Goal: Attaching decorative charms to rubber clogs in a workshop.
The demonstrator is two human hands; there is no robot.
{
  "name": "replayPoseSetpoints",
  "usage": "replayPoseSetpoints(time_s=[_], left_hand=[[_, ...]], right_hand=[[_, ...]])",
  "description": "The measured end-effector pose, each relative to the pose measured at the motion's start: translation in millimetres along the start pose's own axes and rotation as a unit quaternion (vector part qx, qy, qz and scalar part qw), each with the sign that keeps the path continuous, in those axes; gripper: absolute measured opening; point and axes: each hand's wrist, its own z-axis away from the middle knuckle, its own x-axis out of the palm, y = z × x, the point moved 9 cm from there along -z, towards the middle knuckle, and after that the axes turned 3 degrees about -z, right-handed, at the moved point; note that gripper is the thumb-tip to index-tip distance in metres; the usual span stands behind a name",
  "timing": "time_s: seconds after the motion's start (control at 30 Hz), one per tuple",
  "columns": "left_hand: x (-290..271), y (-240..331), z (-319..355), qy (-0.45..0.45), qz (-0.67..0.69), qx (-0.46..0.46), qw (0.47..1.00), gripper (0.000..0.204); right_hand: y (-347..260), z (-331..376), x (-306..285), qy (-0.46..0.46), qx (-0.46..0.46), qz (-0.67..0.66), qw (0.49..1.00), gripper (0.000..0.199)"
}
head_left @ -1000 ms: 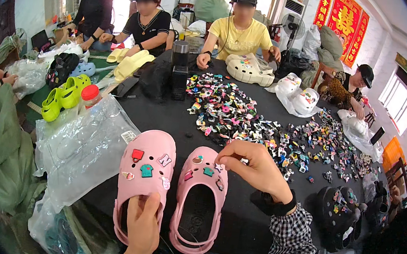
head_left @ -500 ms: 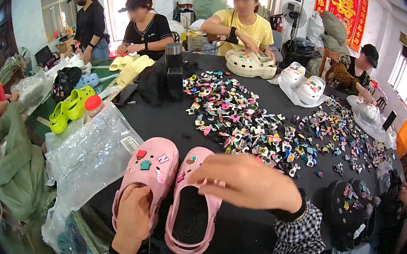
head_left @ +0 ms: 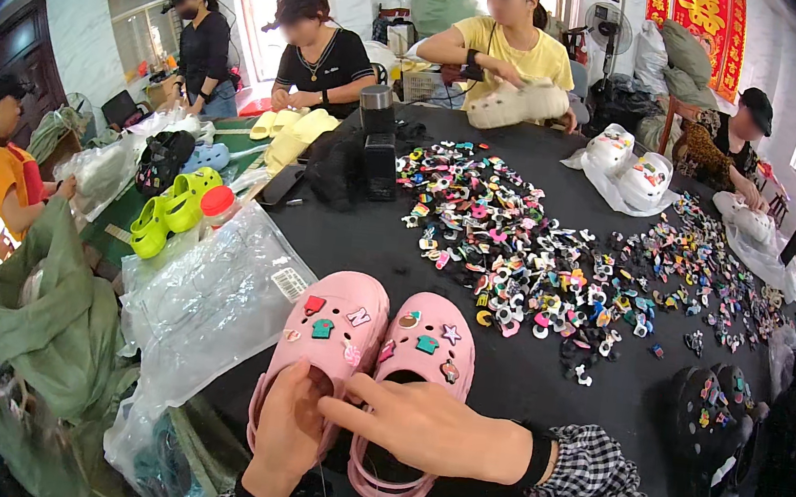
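Two pink clogs lie side by side at the near edge of the black table (head_left: 398, 249), each with several small charms on its toe. My left hand (head_left: 287, 432) grips the heel end of the left pink clog (head_left: 324, 338). My right hand (head_left: 422, 428) lies flat across the opening of the right pink clog (head_left: 424, 345), its fingers pointing left and reaching to the left clog's opening. A large spread of colourful shoe charms (head_left: 515, 252) covers the table beyond the clogs.
Clear plastic bags (head_left: 204, 310) and a green sack (head_left: 45, 326) hang at the left edge. Lime green clogs (head_left: 166, 212), yellow clogs (head_left: 288, 133), a black clog with charms (head_left: 716, 432) and white clogs (head_left: 628, 167) sit around. Several other people work at the far sides.
My right hand came down from the right clog's toe and now lies across its opening. My left hand shifted slightly on the left clog's heel.
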Motion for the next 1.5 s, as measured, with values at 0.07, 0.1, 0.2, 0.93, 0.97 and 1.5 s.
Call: replayPoseSetpoints(time_s=[0.07,0.1,0.2,0.93,0.97,1.5], left_hand=[[6.0,1.3,-1.1,0.005,-0.002,-0.003,1.000,0.045],[11.8,3.1,-1.2,-0.006,-0.026,0.003,1.000,0.047],[1.0,-1.7,-2.5,-0.015,-0.046,-0.006,0.999,0.047],[-96.0,76.6,72.9,0.144,-0.181,0.218,0.948,0.035],[-106.7,76.6,71.4,0.143,-0.191,0.216,0.947,0.044],[-156.9,107.8,9.6,0.202,-0.483,0.238,0.818,0.038]], right_hand=[[-2.9,1.3,8.1,0.004,-0.035,0.039,0.999,0.043],[-3.7,2.0,10.6,0.003,-0.037,0.039,0.999,0.043],[-5.0,3.3,14.2,0.015,-0.023,0.073,0.997,0.042],[-5.5,2.0,4.3,-0.053,0.054,0.081,0.994,0.047],[-8.1,1.1,4.3,-0.055,0.047,0.083,0.994,0.047],[-11.6,-5.6,3.3,-0.035,0.050,0.085,0.994,0.046]])
